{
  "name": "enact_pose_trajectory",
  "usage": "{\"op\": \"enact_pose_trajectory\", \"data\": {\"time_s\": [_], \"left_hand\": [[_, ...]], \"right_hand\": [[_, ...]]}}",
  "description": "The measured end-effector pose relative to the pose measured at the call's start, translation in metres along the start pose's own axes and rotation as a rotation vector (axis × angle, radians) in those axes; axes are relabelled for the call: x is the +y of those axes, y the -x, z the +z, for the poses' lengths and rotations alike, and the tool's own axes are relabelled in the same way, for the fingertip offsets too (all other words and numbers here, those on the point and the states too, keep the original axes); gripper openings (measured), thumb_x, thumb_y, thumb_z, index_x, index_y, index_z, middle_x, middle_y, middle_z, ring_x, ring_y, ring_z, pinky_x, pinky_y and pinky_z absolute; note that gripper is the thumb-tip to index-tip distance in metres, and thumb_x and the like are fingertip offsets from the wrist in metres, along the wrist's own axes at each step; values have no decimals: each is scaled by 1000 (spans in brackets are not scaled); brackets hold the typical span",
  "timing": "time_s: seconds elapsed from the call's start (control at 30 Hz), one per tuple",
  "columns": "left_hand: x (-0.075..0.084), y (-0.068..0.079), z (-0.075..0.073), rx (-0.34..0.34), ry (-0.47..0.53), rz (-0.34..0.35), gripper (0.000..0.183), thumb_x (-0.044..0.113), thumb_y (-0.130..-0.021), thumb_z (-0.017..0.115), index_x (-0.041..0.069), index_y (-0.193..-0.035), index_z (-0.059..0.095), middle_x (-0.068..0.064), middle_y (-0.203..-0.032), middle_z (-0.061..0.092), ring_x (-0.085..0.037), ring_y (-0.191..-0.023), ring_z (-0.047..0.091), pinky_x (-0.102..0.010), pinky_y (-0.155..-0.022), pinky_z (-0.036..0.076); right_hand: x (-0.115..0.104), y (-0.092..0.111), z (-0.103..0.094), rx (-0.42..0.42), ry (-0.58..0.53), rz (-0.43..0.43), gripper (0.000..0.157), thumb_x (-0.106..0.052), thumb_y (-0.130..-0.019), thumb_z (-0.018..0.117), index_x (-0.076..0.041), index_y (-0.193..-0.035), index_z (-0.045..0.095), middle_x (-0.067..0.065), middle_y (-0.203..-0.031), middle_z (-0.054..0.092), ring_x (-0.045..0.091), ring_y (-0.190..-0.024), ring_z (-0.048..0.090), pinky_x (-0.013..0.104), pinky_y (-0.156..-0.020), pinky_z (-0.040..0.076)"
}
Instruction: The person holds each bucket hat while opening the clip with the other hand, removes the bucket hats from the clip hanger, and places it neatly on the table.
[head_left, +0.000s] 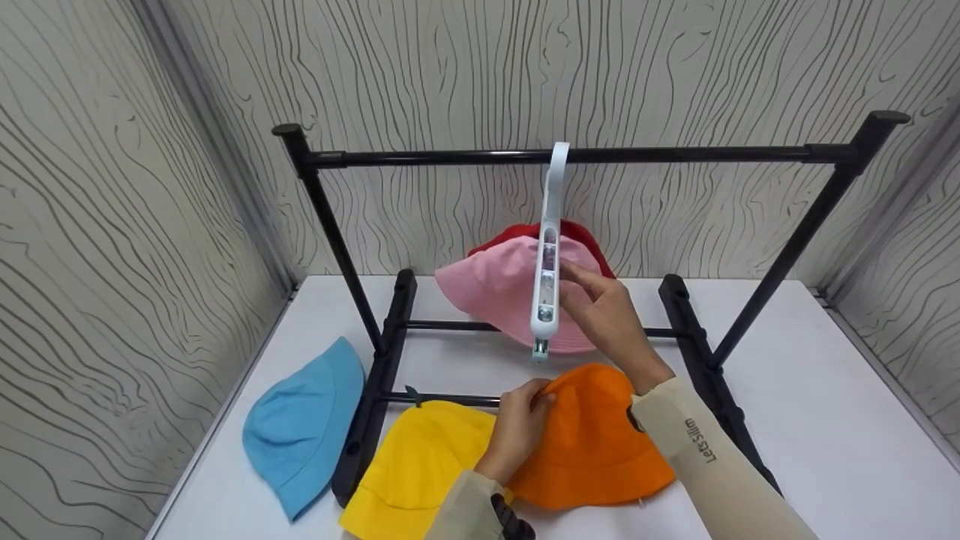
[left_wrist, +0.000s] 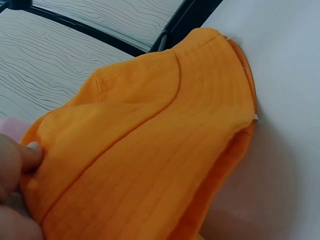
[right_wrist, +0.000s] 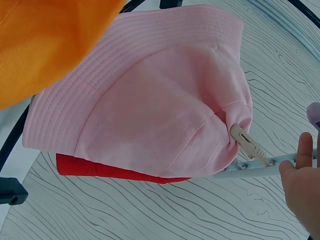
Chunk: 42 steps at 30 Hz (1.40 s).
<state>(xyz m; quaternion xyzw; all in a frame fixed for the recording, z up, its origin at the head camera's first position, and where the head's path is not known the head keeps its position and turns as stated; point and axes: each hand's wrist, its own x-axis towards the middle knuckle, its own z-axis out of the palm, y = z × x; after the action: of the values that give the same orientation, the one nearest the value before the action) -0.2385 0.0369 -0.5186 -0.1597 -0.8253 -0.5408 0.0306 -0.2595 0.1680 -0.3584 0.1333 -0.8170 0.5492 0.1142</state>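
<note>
A white clip hanger hangs edge-on from the black bar. My right hand is at its lower part, fingertips right at its side and partly hidden behind it. The pink bucket hat hangs behind, a beige clip gripping its crown; the red hat shows behind the pink one. With my left hand I pinch the crown of the orange bucket hat, whose brim hangs toward the table, below the hanger. In the right wrist view a purple clip shows just beyond my right fingers.
The yellow hat with a green leaf on top lies front left, beside my left forearm. A blue hat rests left of the rack's foot. The black rack bar spans the table before a patterned wall.
</note>
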Motion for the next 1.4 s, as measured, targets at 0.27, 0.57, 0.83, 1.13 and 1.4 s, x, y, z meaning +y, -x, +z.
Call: {"op": "enact_pose_trajectory", "data": {"time_s": [0.27,0.57,0.83,1.13,1.4], "left_hand": [[-5,2,5,-25,2,-21,18,17,-89,54,14,-104,65,5,-95,65,-4,-77,56,-20,-77,50],[-11,3,11,-66,32,-105,24,20,-88,54,16,-111,63,8,-100,64,-4,-81,56,-23,-82,49],[-14,4,12,-44,-25,-83,28,17,-90,53,11,-117,60,1,-108,63,-7,-89,59,-24,-82,49],[-15,4,13,-79,-30,-203,36,18,-94,49,7,-128,49,-4,-123,56,-15,-104,57,-33,-90,46],[-15,5,14,-92,-17,-268,33,15,-94,47,11,-127,47,-2,-119,57,-12,-96,56,-36,-90,46]], "right_hand": [[0,1,-1,9,35,23,53,-47,-84,57,-21,-130,50,-3,-128,53,18,-121,45,36,-95,42],[0,2,-2,18,33,11,52,-46,-86,55,-20,-131,49,-2,-129,52,17,-121,46,32,-94,42],[0,3,-1,30,27,-15,48,-38,-89,54,-17,-131,49,1,-128,53,17,-118,48,31,-94,42],[0,4,-2,28,19,29,46,-36,-91,51,-17,-132,47,4,-130,51,20,-119,48,32,-94,42],[3,3,-2,37,13,-2,47,-36,-90,53,-14,-131,48,4,-129,52,19,-121,46,35,-99,38]]}}
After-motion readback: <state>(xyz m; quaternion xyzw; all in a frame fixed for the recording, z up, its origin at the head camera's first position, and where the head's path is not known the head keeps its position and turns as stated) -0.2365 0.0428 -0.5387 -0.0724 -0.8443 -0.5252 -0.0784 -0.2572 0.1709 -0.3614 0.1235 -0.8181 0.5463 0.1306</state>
